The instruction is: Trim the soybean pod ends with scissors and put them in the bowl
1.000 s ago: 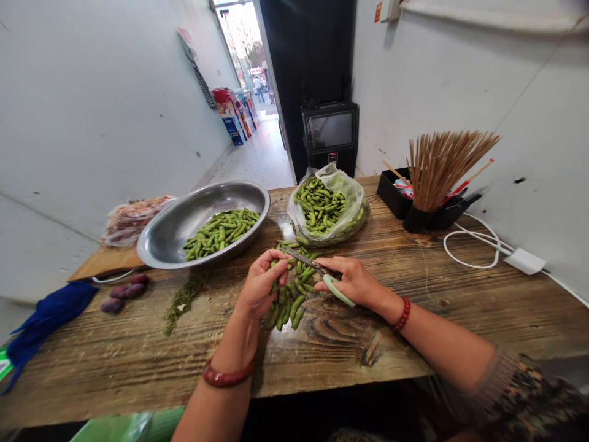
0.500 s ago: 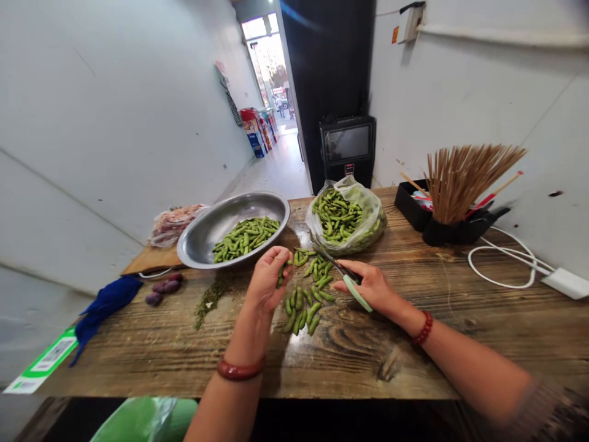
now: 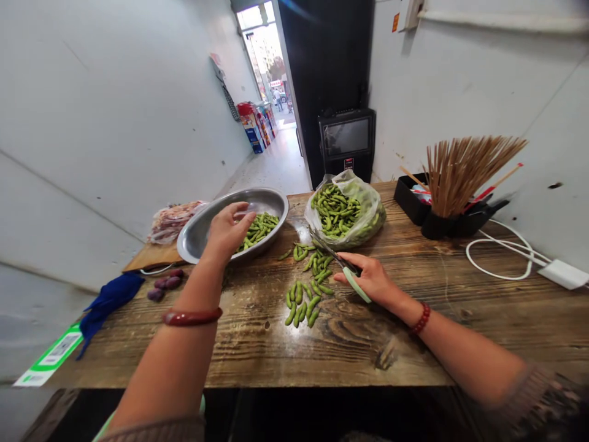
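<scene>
My left hand (image 3: 229,230) is over the metal basin (image 3: 188,242), its fingers apart and nothing seen in them. Green soybean pods (image 3: 261,228) lie in the basin, partly hidden by that hand. My right hand (image 3: 368,277) grips scissors (image 3: 352,283) with pale green handles, blades pointing toward the plastic bag (image 3: 370,212) of pods. Between my hands, loose soybean pods (image 3: 302,304) are spread on the wooden table (image 3: 257,350).
At left are purple-red round items (image 3: 166,282), a blue cloth (image 3: 110,307) and a bag of pinkish food (image 3: 172,222). Wooden skewers (image 3: 460,178) stand in a black holder (image 3: 411,199) at right, near a white cable (image 3: 494,276). A black screen device (image 3: 347,138) stands behind.
My left hand has moved left and away from me, from above the loose pods to the basin, and opened; the pod it held has left its fingers. My right hand stays with the scissors.
</scene>
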`<action>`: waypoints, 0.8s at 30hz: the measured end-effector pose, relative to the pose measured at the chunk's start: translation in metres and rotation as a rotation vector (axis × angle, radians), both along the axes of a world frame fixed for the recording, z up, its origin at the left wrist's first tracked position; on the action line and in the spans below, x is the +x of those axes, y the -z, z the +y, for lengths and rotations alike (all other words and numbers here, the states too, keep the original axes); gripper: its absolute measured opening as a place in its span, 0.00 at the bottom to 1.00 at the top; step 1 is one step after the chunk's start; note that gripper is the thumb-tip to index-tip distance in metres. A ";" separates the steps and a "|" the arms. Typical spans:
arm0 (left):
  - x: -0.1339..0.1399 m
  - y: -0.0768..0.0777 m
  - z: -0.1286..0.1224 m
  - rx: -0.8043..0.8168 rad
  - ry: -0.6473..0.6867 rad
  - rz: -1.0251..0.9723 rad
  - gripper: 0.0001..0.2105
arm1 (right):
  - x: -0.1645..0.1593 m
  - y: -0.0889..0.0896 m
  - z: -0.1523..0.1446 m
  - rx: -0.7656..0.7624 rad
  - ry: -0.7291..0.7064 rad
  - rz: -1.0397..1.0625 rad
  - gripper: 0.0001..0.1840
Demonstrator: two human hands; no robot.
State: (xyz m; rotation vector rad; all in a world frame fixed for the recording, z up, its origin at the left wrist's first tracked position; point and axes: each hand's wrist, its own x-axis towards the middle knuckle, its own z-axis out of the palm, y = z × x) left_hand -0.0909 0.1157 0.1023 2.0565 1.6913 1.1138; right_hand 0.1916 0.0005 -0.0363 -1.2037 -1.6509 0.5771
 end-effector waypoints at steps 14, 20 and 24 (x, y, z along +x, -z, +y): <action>0.050 0.105 -0.028 -0.051 0.009 0.748 0.12 | 0.001 0.000 0.001 0.009 0.008 -0.030 0.25; 0.045 0.117 -0.026 -0.049 0.028 0.690 0.08 | 0.001 -0.001 0.000 0.015 -0.019 -0.027 0.25; 0.042 0.112 -0.030 -0.133 0.135 0.245 0.02 | -0.001 -0.001 -0.001 -0.013 -0.019 -0.034 0.25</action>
